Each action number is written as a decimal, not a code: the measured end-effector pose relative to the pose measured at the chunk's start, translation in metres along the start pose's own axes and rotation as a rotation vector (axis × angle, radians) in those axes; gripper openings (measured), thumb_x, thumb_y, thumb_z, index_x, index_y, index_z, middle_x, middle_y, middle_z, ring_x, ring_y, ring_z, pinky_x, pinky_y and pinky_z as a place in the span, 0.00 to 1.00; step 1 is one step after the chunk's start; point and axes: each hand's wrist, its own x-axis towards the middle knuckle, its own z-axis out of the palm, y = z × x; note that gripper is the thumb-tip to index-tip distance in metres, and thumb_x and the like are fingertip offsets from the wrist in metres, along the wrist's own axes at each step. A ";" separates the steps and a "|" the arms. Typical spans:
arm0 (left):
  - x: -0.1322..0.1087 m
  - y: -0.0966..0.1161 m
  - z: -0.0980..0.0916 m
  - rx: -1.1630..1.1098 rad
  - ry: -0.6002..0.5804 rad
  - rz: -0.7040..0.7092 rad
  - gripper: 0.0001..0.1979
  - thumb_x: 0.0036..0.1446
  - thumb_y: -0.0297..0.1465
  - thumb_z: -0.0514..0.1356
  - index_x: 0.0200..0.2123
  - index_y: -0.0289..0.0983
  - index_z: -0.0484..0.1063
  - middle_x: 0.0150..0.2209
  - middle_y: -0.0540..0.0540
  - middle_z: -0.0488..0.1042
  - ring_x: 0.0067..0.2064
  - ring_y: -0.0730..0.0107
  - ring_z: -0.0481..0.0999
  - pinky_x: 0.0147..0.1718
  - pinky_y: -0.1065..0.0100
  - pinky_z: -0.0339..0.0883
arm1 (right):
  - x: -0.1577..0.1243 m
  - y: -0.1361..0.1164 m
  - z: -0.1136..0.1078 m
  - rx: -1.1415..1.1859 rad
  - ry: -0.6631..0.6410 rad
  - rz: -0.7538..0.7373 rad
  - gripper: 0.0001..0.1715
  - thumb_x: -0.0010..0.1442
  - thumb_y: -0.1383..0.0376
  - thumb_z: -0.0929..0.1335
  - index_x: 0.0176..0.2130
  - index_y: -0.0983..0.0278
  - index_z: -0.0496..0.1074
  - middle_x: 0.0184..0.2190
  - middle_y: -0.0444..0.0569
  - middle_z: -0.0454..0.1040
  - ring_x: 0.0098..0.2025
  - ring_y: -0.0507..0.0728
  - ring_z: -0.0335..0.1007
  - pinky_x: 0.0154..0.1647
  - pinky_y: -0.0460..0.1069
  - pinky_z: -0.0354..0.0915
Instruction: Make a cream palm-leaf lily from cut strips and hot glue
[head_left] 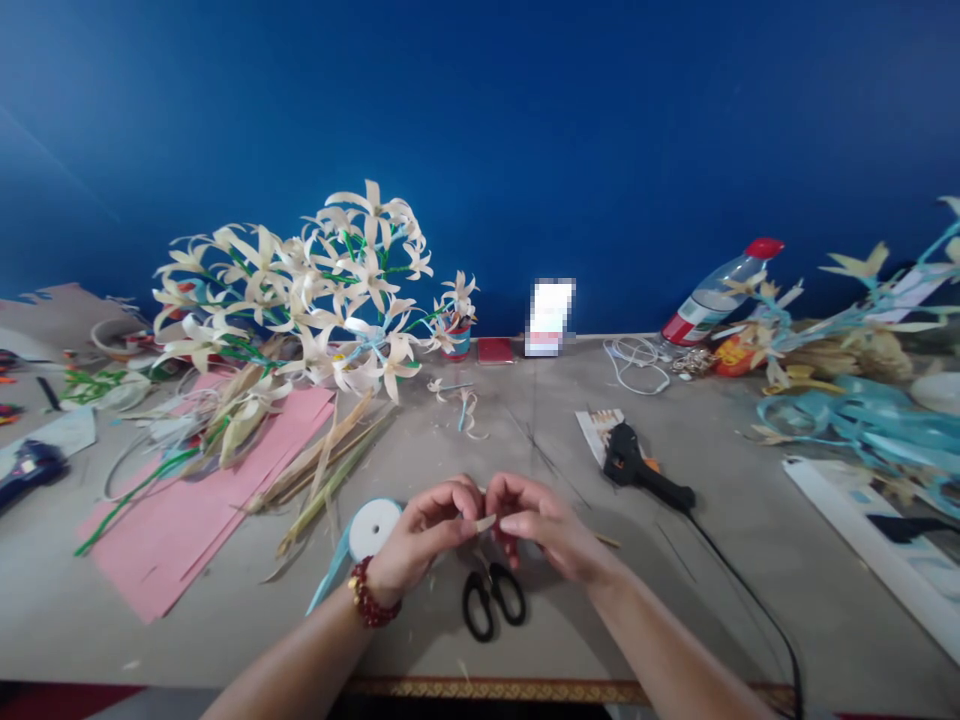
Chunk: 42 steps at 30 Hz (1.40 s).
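Close together over the table's front middle, my left hand (431, 530) and my right hand (547, 525) are both closed in a pinch. Between their fingertips is a small pale petal-like strip (486, 522), probably dried husk; most of it is hidden by the fingers. Directly below lie scissors (493, 592) with black handles, their blades partly under my hands. Beside my left wrist sits a roll of light-blue ribbon (375, 528) with a white core face. A thin brown stick (607, 541) shows past my right hand.
A bunch of cream husk flowers (367, 270) stands back left, above pink sheets (217, 500) and dried husk strips (330, 480). A black glue gun (645, 470) trails its cord on the right. Thin wires (540, 450) lie mid-table. Behind are a tilted bottle (709, 300) and blue ribbon coils (862, 420).
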 end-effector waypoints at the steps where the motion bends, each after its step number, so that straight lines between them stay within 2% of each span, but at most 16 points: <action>1: 0.000 0.000 0.000 0.007 0.001 -0.004 0.06 0.56 0.30 0.64 0.29 0.35 0.71 0.32 0.47 0.66 0.37 0.67 0.66 0.39 0.66 0.59 | -0.001 0.000 0.001 -0.039 -0.010 0.000 0.07 0.52 0.65 0.69 0.32 0.65 0.69 0.24 0.41 0.68 0.21 0.48 0.63 0.20 0.42 0.64; 9: 0.000 -0.002 -0.001 0.038 -0.025 -0.022 0.07 0.56 0.31 0.64 0.29 0.35 0.70 0.33 0.47 0.66 0.38 0.67 0.66 0.39 0.67 0.58 | -0.001 -0.002 0.004 -0.109 0.068 -0.032 0.06 0.51 0.66 0.69 0.26 0.64 0.67 0.19 0.39 0.66 0.20 0.48 0.60 0.21 0.42 0.62; 16: 0.002 0.001 0.000 -0.075 0.025 -0.020 0.07 0.54 0.31 0.64 0.28 0.35 0.69 0.33 0.46 0.66 0.37 0.66 0.66 0.38 0.66 0.59 | 0.002 -0.001 -0.003 0.018 0.114 -0.081 0.07 0.52 0.64 0.70 0.27 0.64 0.67 0.17 0.38 0.65 0.17 0.47 0.58 0.19 0.42 0.57; 21: 0.006 0.010 0.003 -0.151 0.092 0.032 0.05 0.53 0.28 0.61 0.27 0.36 0.68 0.31 0.47 0.65 0.38 0.66 0.67 0.45 0.63 0.59 | 0.003 -0.004 -0.012 0.170 0.109 -0.203 0.07 0.50 0.66 0.70 0.26 0.64 0.66 0.18 0.38 0.65 0.17 0.47 0.57 0.18 0.43 0.55; 24: 0.006 0.017 0.008 -0.051 0.132 0.024 0.02 0.55 0.28 0.60 0.32 0.36 0.71 0.35 0.46 0.67 0.40 0.65 0.67 0.45 0.64 0.58 | 0.002 -0.005 -0.013 0.182 0.092 -0.220 0.07 0.49 0.65 0.71 0.26 0.64 0.67 0.20 0.39 0.65 0.17 0.47 0.58 0.18 0.43 0.56; 28: 0.003 0.026 0.017 0.129 0.104 -0.029 0.06 0.58 0.29 0.60 0.39 0.36 0.74 0.39 0.45 0.69 0.44 0.64 0.66 0.46 0.66 0.57 | 0.000 -0.005 -0.011 0.138 0.091 -0.165 0.12 0.49 0.61 0.73 0.27 0.64 0.68 0.20 0.40 0.67 0.19 0.48 0.59 0.18 0.42 0.58; 33: 0.004 0.033 0.024 0.175 0.059 -0.064 0.06 0.58 0.33 0.61 0.34 0.36 0.73 0.35 0.47 0.68 0.40 0.66 0.66 0.42 0.68 0.58 | -0.001 -0.008 -0.012 0.117 0.049 -0.130 0.15 0.48 0.59 0.75 0.26 0.64 0.69 0.20 0.41 0.68 0.20 0.49 0.61 0.19 0.42 0.59; 39: 0.009 0.046 0.020 0.283 -0.003 -0.120 0.10 0.54 0.36 0.65 0.31 0.35 0.71 0.30 0.49 0.67 0.34 0.70 0.65 0.36 0.71 0.57 | -0.001 -0.009 -0.011 0.070 0.051 -0.107 0.15 0.48 0.58 0.75 0.28 0.65 0.70 0.20 0.41 0.69 0.20 0.48 0.61 0.20 0.43 0.60; 42: 0.018 0.052 0.012 0.419 0.000 -0.137 0.10 0.55 0.37 0.64 0.31 0.35 0.71 0.30 0.49 0.68 0.33 0.70 0.66 0.34 0.71 0.58 | 0.003 -0.008 -0.013 0.003 0.160 -0.162 0.17 0.51 0.54 0.74 0.33 0.65 0.73 0.22 0.42 0.70 0.21 0.49 0.62 0.21 0.43 0.60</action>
